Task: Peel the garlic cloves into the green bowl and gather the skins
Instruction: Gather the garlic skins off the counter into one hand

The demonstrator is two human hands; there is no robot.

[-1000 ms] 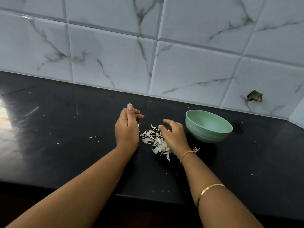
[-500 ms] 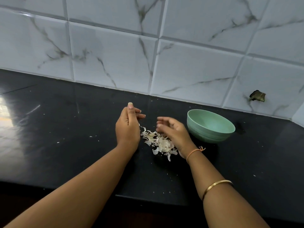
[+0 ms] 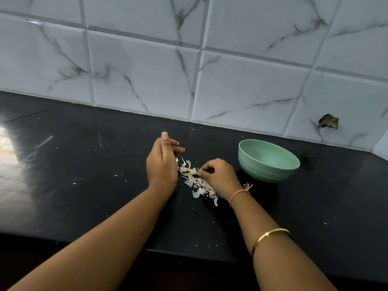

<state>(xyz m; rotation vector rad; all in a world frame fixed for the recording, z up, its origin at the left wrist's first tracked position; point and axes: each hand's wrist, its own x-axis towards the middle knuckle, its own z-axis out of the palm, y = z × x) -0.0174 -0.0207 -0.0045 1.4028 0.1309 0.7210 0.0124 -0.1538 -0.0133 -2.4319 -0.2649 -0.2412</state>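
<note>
A heap of garlic skins (image 3: pixel 194 182) is seen on the black countertop (image 3: pixel 84 202), a little right of the middle of the frame, lying between the two hands. The left hand (image 3: pixel 161 164) is stood on its edge just left of the heap, with the palm turned towards the skins. Its fingers are held almost straight and pointed to the right, and the thumb is raised. Nothing is seen to be held in it. Whether its lower edge rests on the counter cannot be told.

The right hand (image 3: pixel 219 177) is laid over the right side of the heap. Its fingers are curled down and inward, and a few skins at the top of the heap are pinched between the fingertips (image 3: pixel 199 172). Part of the heap is hidden under this hand. An orange thread band (image 3: pixel 239 193) is worn at the right wrist, and a gold bangle (image 3: pixel 270 236) is worn further down the forearm, towards the lower right of the frame.

The green bowl (image 3: pixel 262 172) is set upright on the countertop to the right of the right hand, near it but apart from it and from the skins. Only the upper inside wall is shown; the bottom is hidden behind the near wall, so its contents cannot be told.

Small pale flecks (image 3: pixel 116 175) are scattered on the counter left of the hands and below them. The upper half of the frame is filled by a wall of white marble-patterned tiles (image 3: pixel 147 70), and a chipped spot (image 3: pixel 328 121) is seen in a tile at the right, above the bowl.
</note>
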